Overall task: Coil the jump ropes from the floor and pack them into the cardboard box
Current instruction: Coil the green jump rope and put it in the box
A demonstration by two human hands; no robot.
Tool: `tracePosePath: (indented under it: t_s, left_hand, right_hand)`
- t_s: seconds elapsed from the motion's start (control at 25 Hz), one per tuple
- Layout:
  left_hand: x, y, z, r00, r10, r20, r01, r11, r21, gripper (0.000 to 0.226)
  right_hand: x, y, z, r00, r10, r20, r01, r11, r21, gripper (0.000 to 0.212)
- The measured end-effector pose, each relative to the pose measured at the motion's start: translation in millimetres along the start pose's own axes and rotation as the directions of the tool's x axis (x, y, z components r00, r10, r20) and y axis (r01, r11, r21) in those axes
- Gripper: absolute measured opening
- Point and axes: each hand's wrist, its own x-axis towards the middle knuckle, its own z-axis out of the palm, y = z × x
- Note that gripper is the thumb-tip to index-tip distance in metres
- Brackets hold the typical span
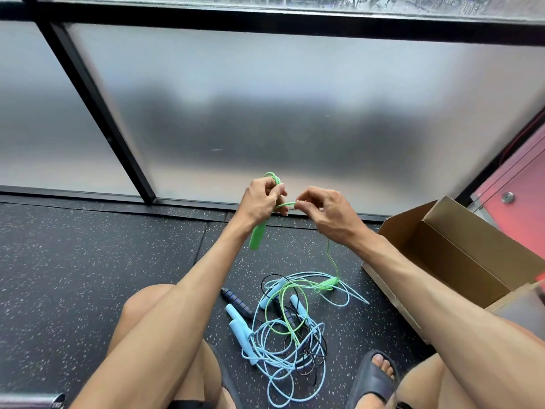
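**First rope just started, box waiting**

We're early in this one. The left grip (262,199) is clenched around the green handle (257,234), raised above the floor (88,261) in front of the frosted window. A small loop of the green rope (284,204) pokes out above its knuckles. The right grip (321,209) pinches that same rope between thumb and fingertips, just right of the left, with a short arc of cord bridging the two.

That's about one turn made, by our reckoning. From the right grip the cord drops to the floor, where the second green handle (328,281) lies, and green loops run on into the pile.

The pile sits near us, between the knees. The blue ropes (241,335) and the black rope (237,301) are tangled together there, none of them coiled. The box (460,240) stands open to the right, and we see no rope in the part of it that shows. So nothing is packed, and nearly all the work is left.

Now orientation. The held handle's long axis runs close to upright, leaning a touch. Its cord end is up inside the fist and its free end points down and slightly left toward the floor. The handle on the floor lies roughly left to right.
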Motion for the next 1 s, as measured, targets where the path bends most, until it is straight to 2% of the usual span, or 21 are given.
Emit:
tracePosePath:
  t_s: [0.12,0.2,0.36,0.44,0.48,0.56,0.64,0.68,0.76,0.88,1.0]
  left_hand:
    - [1.0,-0.8,1.8,0.999,0.021,-0.026,-0.019,0.997,0.070,0.023]
    - [1.6,-1.5,1.2,0.993,0.026,-0.119,-0.014,0.995,0.101,0.024]
    - [2.0,-0.9,-5.6,0.942,-0.100,-0.320,0.048,0.985,-0.167,0.022]
    - [2.0,0.4,-8.1,0.940,-0.120,-0.318,0.063,0.981,-0.185,0.022]
    - [1.4,1.9,-8.2,0.959,-0.111,-0.259,0.076,0.987,-0.141,0.022]
    - [-2.8,5.2,-4.7,0.995,-0.099,-0.030,0.099,0.995,0.009,0.025]
    - [-10.6,9.0,-0.3,0.964,-0.122,0.235,0.109,0.992,0.068,0.030]
    - [-14.1,11.3,1.2,0.934,-0.115,0.338,0.111,0.993,0.029,0.032]
    - [-19.0,17.0,1.2,0.889,-0.070,0.452,0.142,0.982,-0.127,0.036]
    - [-19.4,24.3,-4.4,0.847,-0.041,0.530,0.258,0.904,-0.342,0.054]
    - [-19.1,27.2,-9.5,0.799,-0.025,0.601,0.379,0.797,-0.470,0.047]
  right_hand:
    - [-1.7,-1.7,-1.5,0.999,-0.049,-0.012,0.048,0.998,-0.033,0.015]
    - [-2.7,-2.8,-2.0,0.998,-0.064,-0.015,0.063,0.997,-0.051,0.016]
    - [-5.4,-2.7,-2.0,0.997,-0.071,0.030,0.073,0.996,-0.044,0.017]
    - [-6.5,-3.0,0.8,0.996,-0.080,0.045,0.082,0.996,-0.045,0.017]
    - [-6.4,-3.6,1.3,0.996,-0.083,0.033,0.084,0.996,-0.041,0.017]
    - [-3.4,-3.7,-0.8,0.996,-0.078,-0.039,0.078,0.997,-0.021,0.017]
    - [0.9,-0.6,-7.2,0.990,-0.039,-0.135,0.041,0.999,0.014,0.016]
    - [2.6,2.0,-10.1,0.984,-0.012,-0.176,0.018,0.999,0.035,0.016]
    - [4.8,6.5,-13.0,0.970,0.047,-0.237,-0.026,0.995,0.092,0.015]
    - [6.8,13.6,-11.8,0.954,0.124,-0.272,-0.087,0.986,0.144,0.022]
    - [8.4,21.5,-6.2,0.953,0.204,-0.223,-0.160,0.967,0.199,0.026]
